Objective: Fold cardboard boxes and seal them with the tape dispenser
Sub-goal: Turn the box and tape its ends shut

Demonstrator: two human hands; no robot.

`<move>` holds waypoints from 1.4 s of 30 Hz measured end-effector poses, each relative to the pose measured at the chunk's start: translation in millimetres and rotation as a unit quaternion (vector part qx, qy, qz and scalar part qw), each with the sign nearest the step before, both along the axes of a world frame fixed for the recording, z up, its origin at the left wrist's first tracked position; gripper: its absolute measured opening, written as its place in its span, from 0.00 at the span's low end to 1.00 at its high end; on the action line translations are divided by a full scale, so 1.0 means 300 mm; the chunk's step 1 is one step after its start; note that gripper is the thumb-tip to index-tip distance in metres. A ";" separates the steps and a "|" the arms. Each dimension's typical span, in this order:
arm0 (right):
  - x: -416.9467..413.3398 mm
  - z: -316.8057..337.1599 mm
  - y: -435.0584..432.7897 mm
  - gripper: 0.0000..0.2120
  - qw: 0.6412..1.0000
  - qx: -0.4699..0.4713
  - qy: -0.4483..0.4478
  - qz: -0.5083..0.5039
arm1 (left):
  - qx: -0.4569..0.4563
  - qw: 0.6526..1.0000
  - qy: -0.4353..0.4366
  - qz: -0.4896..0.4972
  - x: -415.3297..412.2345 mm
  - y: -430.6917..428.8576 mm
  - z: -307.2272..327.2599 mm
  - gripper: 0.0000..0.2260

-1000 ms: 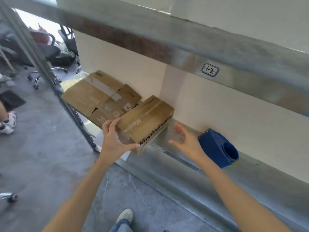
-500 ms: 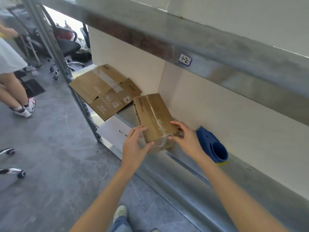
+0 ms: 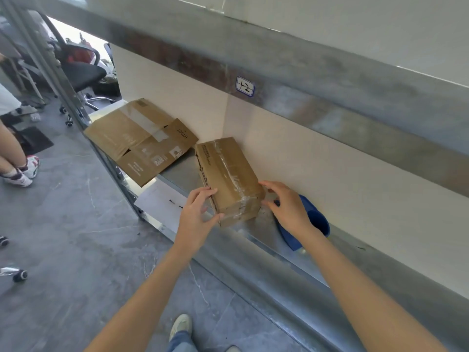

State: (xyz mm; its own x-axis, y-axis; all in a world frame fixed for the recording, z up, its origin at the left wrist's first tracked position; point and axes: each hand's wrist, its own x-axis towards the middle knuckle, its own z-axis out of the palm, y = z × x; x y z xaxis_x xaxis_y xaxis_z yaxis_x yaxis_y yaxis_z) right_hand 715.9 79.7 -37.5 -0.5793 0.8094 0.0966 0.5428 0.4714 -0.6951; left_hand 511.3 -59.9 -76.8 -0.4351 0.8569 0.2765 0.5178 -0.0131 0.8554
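Fingers (image 3: pixel 203 195) touch one taped box (image 3: pixel 228 168); one flattened box (image 3: pixel 132 133).

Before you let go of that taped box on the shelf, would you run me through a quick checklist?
1. Taped cardboard box resting on the metal shelf: ok.
2. Clear tape along its top and over the near end: ok.
3. Left hand steadying it: ok, grips the near left corner.
4. Right hand clear of it: cannot tell, spread fingertips at its right edge.
5. Blue tape dispenser at hand: ok, on the shelf behind the right hand.
6. Flattened cardboard box ready: ok, at the shelf's left, overhanging the front.
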 end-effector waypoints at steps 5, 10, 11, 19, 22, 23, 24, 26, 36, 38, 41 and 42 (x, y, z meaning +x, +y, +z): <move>0.089 -0.032 0.013 0.19 0.987 0.051 -0.040 -0.149 | -0.011 0.999 0.029 -0.018 -0.006 -0.006 0.011 0.28; 0.178 -0.080 -0.016 0.26 0.974 0.008 -0.145 -0.174 | -0.056 0.998 -0.015 -0.018 -0.017 -0.016 0.021 0.32; 0.188 -0.092 -0.022 0.27 0.973 -0.009 -0.155 -0.173 | -0.061 0.998 -0.012 -0.017 -0.020 -0.020 0.021 0.32; 0.185 -0.121 -0.012 0.35 0.967 -0.113 -0.180 -0.138 | -0.080 0.992 0.093 -0.025 -0.043 -0.058 0.029 0.21; 0.187 -0.118 -0.011 0.37 0.965 -0.129 -0.186 -0.134 | -0.084 0.992 0.089 -0.019 -0.050 -0.083 0.035 0.20; 0.188 -0.117 -0.007 0.36 0.965 -0.135 -0.182 -0.134 | -0.085 0.992 0.088 -0.017 -0.050 -0.089 0.038 0.20; 0.190 -0.114 0.000 0.36 0.964 -0.143 -0.177 -0.135 | -0.085 0.992 0.089 -0.015 -0.050 -0.094 0.042 0.20; 0.195 -0.103 0.022 0.36 0.961 -0.163 -0.171 -0.143 | -0.084 0.992 0.090 -0.008 -0.049 -0.100 0.050 0.20; 0.222 -0.093 0.041 0.35 0.963 -0.105 -0.199 -0.148 | -0.052 0.995 0.084 -0.002 -0.045 -0.107 0.100 0.16; 0.243 -0.080 0.037 0.34 0.966 -0.090 -0.195 -0.145 | -0.049 0.995 0.090 -0.010 -0.031 -0.106 0.117 0.15; 0.276 -0.032 0.023 0.33 0.969 -0.047 -0.200 -0.138 | -0.035 0.994 0.100 -0.030 -0.006 -0.085 0.141 0.16; 0.285 -0.008 0.010 0.33 0.970 -0.027 -0.200 -0.135 | -0.024 0.994 0.103 -0.034 0.003 -0.077 0.149 0.15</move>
